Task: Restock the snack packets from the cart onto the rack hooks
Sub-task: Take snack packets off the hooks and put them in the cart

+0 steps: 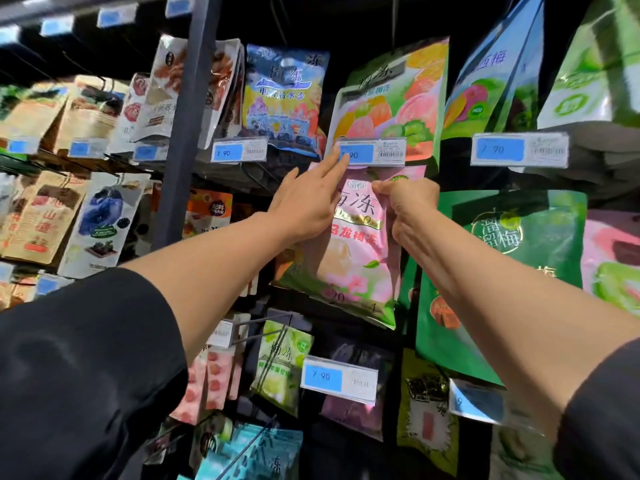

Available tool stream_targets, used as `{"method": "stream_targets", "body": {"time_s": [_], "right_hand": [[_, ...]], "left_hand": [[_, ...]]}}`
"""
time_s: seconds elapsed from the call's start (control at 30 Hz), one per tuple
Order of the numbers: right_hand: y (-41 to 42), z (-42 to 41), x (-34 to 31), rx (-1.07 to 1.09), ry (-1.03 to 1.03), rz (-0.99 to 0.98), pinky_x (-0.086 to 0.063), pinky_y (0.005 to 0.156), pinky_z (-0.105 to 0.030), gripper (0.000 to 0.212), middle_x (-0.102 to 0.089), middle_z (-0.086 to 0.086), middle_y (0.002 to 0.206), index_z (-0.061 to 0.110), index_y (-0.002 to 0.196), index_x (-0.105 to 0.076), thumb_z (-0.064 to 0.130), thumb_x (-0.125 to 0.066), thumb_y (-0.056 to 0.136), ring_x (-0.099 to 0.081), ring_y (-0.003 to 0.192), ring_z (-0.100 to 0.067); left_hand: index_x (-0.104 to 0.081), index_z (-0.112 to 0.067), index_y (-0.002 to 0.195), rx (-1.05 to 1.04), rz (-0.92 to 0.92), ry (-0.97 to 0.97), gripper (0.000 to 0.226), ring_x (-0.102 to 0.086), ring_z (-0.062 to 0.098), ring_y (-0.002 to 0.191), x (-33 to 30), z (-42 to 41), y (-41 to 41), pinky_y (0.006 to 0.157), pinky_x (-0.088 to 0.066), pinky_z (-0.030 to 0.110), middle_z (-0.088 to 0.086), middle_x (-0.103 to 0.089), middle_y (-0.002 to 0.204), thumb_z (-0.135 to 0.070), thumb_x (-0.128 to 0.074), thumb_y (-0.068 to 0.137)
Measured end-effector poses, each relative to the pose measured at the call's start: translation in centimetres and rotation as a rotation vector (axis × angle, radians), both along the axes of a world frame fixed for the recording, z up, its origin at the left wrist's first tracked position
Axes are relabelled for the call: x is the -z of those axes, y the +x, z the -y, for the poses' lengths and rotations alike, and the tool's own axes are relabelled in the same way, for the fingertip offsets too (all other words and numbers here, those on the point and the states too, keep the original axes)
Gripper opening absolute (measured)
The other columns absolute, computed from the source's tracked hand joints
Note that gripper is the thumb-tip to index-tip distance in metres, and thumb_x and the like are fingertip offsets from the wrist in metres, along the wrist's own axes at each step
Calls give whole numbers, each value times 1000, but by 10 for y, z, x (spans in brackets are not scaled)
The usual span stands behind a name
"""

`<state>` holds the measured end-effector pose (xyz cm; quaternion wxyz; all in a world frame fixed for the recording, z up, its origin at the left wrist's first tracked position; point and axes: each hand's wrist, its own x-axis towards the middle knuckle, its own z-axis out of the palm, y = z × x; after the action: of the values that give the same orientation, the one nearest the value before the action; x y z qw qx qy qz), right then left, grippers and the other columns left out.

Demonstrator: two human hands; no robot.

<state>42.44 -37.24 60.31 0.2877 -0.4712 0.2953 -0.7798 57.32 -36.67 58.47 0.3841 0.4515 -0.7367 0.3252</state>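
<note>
1. The right hand grips a pink snack packet near its top right corner; the fingers are curled closed around the edge of the packet, with the thumb on its front.
2. The pink snack packet is held up against the rack, in the middle column, just under a price tag with a blue field. The top edge of the packet is directly below this tag and partly hidden behind it. Whether the packet already hangs on a hook, I cannot tell.
3. The left hand is stretched out with straight fingers. The fingertips touch the lower left part of the same price tag, and the palm lies over the left edge of the pink packet. This hand holds nothing.
4. Both forearms are bare, and the black sleeves end near the elbows.
5. Above the price tag hangs a green packet with fruit pictures. To the left of it hangs a blue packet with its own price tag below.
6. To the right of the pink packet, just beside the right hand, hangs a large green packet with white characters.
7. In the lower row of the rack, a pale green packet hangs on a wire hook, and next to it a second blue-field price tag stands in front of a dark purple packet.
8. At the left edge of the rack, behind a dark upright post, there are brown and white packets in several rows.
</note>
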Motion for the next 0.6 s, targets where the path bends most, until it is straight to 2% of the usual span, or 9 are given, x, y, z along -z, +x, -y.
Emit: {"method": "stream_targets", "body": {"time_s": [0.1, 0.27, 0.43, 0.5, 0.6], "right_hand": [[0, 5, 3, -8, 40, 2, -60, 67, -48, 22, -72, -16, 83, 2, 80, -65, -9, -76, 65, -71, 69, -30], [1, 7, -3, 11, 11, -2, -61, 66, -43, 22, -72, -15, 83, 5, 79, -67, -9, -75, 64, -71, 68, -27], [4, 10, -5, 55, 36, -20, -60, 62, -39, 24, -71, -16, 82, 3, 83, -68, -10, -73, 63, -70, 65, -27], [3, 13, -2, 75, 50, -17, -57, 56, -31, 24, -70, -14, 82, 2, 86, -66, -9, -72, 66, -69, 65, -26], [1, 21, 1, 101, 36, -23, -45, 44, -19, 22, -68, -10, 84, 2, 89, -65, -7, -71, 70, -65, 63, -19]], "left_hand": [[-6, -22, 154, -25, -4, 2, 61, -28, 21, 143, 2, 0, 0, 119, -9, 49, -5, 3, 162, -29, -37, 102], [-4, -15, 154, -15, 13, -50, 64, -13, 22, 147, 1, 3, -2, 121, -5, 35, 2, 0, 162, -15, -39, 99], [1, -14, 153, -35, 24, -59, 73, -12, 24, 147, 4, 2, -4, 119, -6, 30, 4, 6, 161, -5, -43, 96], [5, -13, 153, -35, 29, -54, 76, -11, 22, 147, 6, 3, -4, 119, -5, 30, 4, 9, 161, -5, -45, 96], [9, -12, 152, -22, 49, -51, 80, -14, 21, 147, 10, 5, -3, 119, -5, 32, 5, 15, 160, -9, -48, 96]]}}
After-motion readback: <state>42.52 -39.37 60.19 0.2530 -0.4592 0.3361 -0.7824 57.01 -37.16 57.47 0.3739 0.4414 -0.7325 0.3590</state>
